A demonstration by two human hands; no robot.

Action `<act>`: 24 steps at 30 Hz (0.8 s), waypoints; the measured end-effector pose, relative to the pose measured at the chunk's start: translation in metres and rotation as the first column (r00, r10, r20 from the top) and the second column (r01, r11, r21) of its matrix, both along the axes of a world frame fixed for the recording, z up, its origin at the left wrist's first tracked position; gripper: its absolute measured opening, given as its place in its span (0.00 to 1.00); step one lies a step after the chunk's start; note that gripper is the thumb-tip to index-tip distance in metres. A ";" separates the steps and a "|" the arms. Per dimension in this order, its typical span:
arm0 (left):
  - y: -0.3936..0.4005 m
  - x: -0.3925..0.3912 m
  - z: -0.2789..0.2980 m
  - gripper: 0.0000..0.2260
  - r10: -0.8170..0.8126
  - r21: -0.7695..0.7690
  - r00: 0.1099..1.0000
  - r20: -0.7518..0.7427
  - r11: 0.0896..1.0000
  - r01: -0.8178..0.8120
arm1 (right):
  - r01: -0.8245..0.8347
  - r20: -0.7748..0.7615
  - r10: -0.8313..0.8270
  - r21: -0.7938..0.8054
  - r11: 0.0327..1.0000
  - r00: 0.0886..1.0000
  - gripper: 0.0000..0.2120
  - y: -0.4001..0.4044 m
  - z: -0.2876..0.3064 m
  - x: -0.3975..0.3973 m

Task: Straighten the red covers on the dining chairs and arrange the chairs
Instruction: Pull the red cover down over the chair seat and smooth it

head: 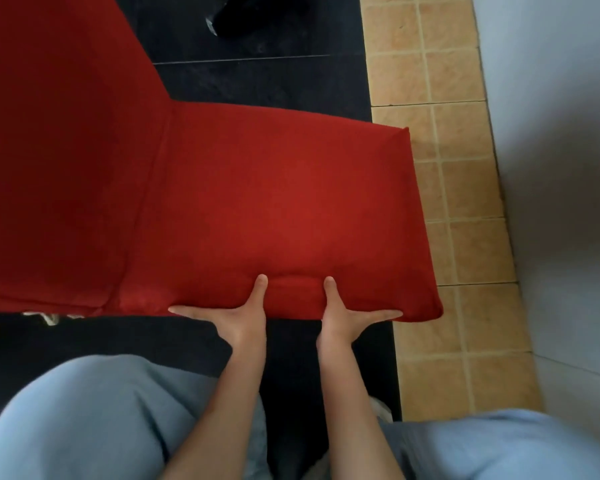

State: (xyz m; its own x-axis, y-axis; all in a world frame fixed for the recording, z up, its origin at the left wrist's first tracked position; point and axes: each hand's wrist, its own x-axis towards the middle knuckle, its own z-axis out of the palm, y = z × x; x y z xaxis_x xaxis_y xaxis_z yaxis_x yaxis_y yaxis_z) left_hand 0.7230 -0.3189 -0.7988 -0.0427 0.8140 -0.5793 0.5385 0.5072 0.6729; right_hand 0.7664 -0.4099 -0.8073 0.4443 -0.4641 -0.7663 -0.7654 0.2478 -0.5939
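Hands grip the near edge of a chair seat: the left hand (238, 315) and right hand (343, 315) each press a thumb on top of the red cover (274, 202), fingers spread flat along the edge below, likely to tug the cloth taut. The covered chair stands on dark floor (257, 81), its back to the left, tan tiles (447, 168) to the right. No containers appear.
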 end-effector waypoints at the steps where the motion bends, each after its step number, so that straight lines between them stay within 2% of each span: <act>1: 0.002 0.002 0.011 0.66 0.001 -0.025 1.000 -0.018 1.000 -0.002 | 0.003 -0.009 -0.003 -0.011 1.000 1.000 0.67 0.002 0.010 0.000; 5: 0.015 0.020 0.054 0.66 -0.015 -0.075 0.997 -0.074 0.997 0.010 | -0.003 -0.045 0.001 -0.050 0.999 0.999 0.67 0.013 0.051 0.015; 9: 0.024 0.043 0.086 0.66 -0.033 -0.065 0.997 -0.065 0.998 0.028 | -0.002 -0.065 -0.005 -0.102 0.995 0.998 0.67 0.024 0.085 0.037; 16: 0.038 0.076 0.124 0.65 -0.050 -0.087 0.996 -0.079 0.995 0.043 | -0.022 -0.081 0.010 -0.147 0.989 0.997 0.66 0.037 0.120 0.067; 24: 0.054 0.106 0.161 0.62 -0.126 -0.038 0.991 -0.046 0.991 0.125 | -0.146 0.016 0.150 -0.169 0.975 0.988 0.62 0.042 0.149 0.095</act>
